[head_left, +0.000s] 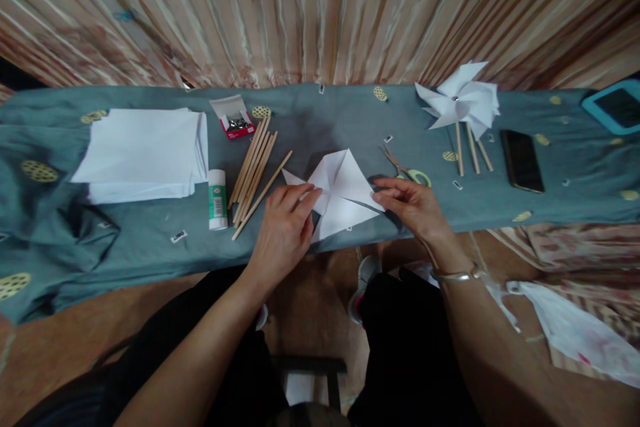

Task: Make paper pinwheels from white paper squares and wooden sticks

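Head view: the L hand (286, 217) is gripping the cut paper (350, 180), thumb + fingers closing on a folded part L of its middle. The R hand (407, 203) is touching the paper's R corner w/ its fingertips; can't tell if they're clamping it or just resting there. The paper is lying nr the front edge of the table cloth (345, 117), btwn both hands, w/ some corners folding inward. A bracelet (455, 276) is circling the R wrist. L of the paper, wooden sticks (255, 170) are lying in a loose bunch, w/ a glue stick (217, 200) just beside and an open box (241, 133) of small metal bits sitting behind. A paper stack (140, 153) is lying farther L. Scissors (419, 177) are lying just beyond the R hand; pinwheels (465, 100) on sticks are lying behind, nr a phone (523, 160). A curtain (300, 13) is hanging at the back.
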The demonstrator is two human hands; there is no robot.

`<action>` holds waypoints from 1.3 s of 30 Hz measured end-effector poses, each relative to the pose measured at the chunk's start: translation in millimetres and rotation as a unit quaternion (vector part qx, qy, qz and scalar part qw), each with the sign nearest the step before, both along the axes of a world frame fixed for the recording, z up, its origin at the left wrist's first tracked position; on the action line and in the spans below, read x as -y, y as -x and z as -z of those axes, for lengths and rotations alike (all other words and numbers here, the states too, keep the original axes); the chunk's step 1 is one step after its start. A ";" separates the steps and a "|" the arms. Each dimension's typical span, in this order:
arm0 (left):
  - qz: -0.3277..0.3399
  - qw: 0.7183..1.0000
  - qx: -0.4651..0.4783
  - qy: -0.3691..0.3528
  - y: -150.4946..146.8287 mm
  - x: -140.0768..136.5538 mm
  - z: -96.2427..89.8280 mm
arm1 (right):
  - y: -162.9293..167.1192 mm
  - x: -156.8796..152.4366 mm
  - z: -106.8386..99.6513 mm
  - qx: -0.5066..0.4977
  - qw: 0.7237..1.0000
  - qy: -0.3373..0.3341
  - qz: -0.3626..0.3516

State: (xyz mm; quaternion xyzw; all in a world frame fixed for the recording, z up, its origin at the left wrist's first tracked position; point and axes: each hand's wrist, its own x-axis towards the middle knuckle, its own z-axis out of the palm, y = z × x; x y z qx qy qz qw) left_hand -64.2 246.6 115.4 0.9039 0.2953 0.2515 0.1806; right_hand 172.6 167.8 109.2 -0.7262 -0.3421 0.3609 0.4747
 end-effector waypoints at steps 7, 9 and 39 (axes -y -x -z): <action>0.085 0.996 -0.033 -0.006 -12.4 19.1 3.8 | 17.2 14.2 5.6 0.069 0.997 0.026 0.001; 0.083 0.995 -0.061 -0.004 -13.8 18.8 5.0 | 19.6 18.7 0.9 0.148 0.988 0.048 -0.012; 0.086 0.994 -0.034 0.053 -8.9 13.5 6.5 | 24.9 1.2 -2.6 0.021 0.979 -0.091 -0.181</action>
